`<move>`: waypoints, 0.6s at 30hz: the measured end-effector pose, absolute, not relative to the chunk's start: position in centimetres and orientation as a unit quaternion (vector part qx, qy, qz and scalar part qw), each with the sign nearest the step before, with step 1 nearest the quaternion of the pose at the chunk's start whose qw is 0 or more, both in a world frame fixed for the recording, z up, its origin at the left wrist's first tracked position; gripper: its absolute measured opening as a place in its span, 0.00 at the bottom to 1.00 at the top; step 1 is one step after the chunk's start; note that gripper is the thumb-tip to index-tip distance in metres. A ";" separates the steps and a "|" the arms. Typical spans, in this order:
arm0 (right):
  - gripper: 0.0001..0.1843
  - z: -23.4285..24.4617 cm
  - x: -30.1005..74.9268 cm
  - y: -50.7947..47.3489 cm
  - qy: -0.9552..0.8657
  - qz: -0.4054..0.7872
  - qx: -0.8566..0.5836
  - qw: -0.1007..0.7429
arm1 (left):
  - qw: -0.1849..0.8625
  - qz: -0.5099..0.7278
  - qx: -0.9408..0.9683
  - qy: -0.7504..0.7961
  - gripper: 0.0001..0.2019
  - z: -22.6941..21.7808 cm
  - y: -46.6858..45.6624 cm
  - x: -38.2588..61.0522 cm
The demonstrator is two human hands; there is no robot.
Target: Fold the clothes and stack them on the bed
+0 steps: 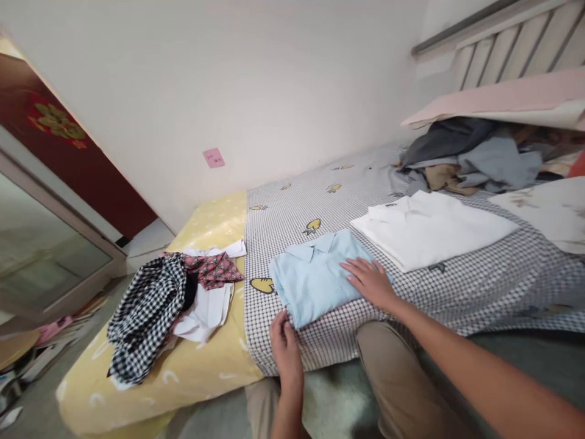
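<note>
Flat right hand (369, 281) on blue shirt (317, 277), loosely curled left hand (286, 344), white shirt (432, 231) beside

1. Shirt (320, 280): pale blue, plain cloth, with a pointed, turned-down collar (313, 249).
2. It is folded into a rough rectangle, front up, with layers showing along its left edge and soft creases across the front.
3. It lies flat and slightly askew, collar end toward the wall (274, 91).
4. It rests on the checked sheet (292, 204), near the bed's front edge, just left of the white shirt (434, 235).
</note>
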State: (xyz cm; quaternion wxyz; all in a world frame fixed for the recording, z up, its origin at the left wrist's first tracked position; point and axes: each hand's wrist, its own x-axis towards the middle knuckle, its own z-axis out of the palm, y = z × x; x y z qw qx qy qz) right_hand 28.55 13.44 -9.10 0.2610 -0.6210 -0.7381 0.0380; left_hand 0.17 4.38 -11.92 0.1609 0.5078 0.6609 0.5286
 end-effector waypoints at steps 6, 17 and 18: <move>0.27 -10.2 32.7 11.6 -0.564 0.191 -0.602 0.532 | 0.299 0.510 0.453 0.667 0.29 -9.4 4.5 -0.9; 0.24 -9.1 35.8 11.4 -0.476 0.295 -0.669 0.489 | 0.473 0.416 0.437 0.641 0.33 -8.3 7.2 -0.8; 0.24 -9.1 35.5 11.7 -0.478 0.296 -0.674 0.479 | 0.473 0.408 0.434 0.649 0.34 -8.2 7.4 -0.8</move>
